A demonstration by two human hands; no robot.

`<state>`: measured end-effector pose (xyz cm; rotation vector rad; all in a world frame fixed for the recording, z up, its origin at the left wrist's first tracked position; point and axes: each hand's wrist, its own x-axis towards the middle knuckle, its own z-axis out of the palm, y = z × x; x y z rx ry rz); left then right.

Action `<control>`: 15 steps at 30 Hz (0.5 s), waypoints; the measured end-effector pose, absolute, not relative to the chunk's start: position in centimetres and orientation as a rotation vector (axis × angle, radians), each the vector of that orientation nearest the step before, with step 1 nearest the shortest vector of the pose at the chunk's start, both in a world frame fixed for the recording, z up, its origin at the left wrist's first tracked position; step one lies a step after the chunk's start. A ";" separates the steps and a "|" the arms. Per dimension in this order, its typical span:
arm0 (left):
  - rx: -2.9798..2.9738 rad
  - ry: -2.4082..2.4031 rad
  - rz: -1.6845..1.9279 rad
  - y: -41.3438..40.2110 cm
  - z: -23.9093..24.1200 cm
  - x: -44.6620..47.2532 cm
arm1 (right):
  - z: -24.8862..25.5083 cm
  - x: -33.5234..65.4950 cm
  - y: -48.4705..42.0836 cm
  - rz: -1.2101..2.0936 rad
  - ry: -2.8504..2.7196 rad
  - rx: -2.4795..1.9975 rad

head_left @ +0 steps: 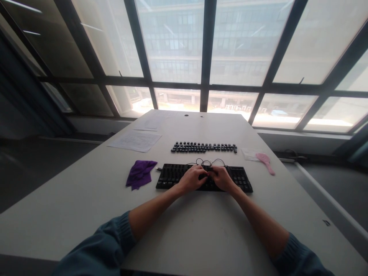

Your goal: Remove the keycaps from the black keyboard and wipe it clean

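Note:
A black keyboard [172,175] lies on the white table [86,199] in front of me, its thin black cable [207,161] looped just behind it. Both my hands rest on its middle, side by side. My left hand [192,179] has its fingers curled down onto the keys. My right hand [221,178] is curled too, its fingertips meeting the left hand's at a small dark thing I cannot make out. Behind the keyboard, loose black keycaps [204,147] are laid out in rows.
A crumpled purple cloth [140,173] lies left of the keyboard. A pink brush [266,162] and a clear plastic wrapper [250,154] lie at the right. Paper sheets [135,140] sit at the back left. Large windows stand beyond the table's far edge.

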<state>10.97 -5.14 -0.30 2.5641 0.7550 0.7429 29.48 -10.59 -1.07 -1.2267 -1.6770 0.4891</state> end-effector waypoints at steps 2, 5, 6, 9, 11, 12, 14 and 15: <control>2.560 0.780 0.703 -5.1 -0.1 11.1 | -1.3 29.5 -10.6 0.505 -1.650 -1.238; 2.557 0.860 0.642 -4.8 0.1 11.5 | -1.6 29.5 -10.6 0.532 -1.627 -1.234; 2.566 0.868 0.630 -4.7 0.1 11.7 | -1.7 29.5 -10.5 0.538 -1.627 -1.227; 2.597 0.827 0.635 -4.7 -0.2 12.0 | -1.6 29.4 -10.5 0.552 -1.616 -1.214; 2.596 0.796 0.667 -4.9 -0.5 12.1 | -1.5 29.5 -10.5 0.579 -1.577 -1.230; 2.591 0.787 0.684 -5.0 -0.6 12.1 | -1.4 29.5 -10.6 0.593 -1.551 -1.243; 2.580 0.767 0.710 -5.2 -0.9 12.1 | -1.2 29.5 -10.6 0.619 -1.510 -1.263; 2.573 0.759 0.721 -5.3 -0.9 12.1 | -1.1 29.6 -10.5 0.632 -1.494 -1.266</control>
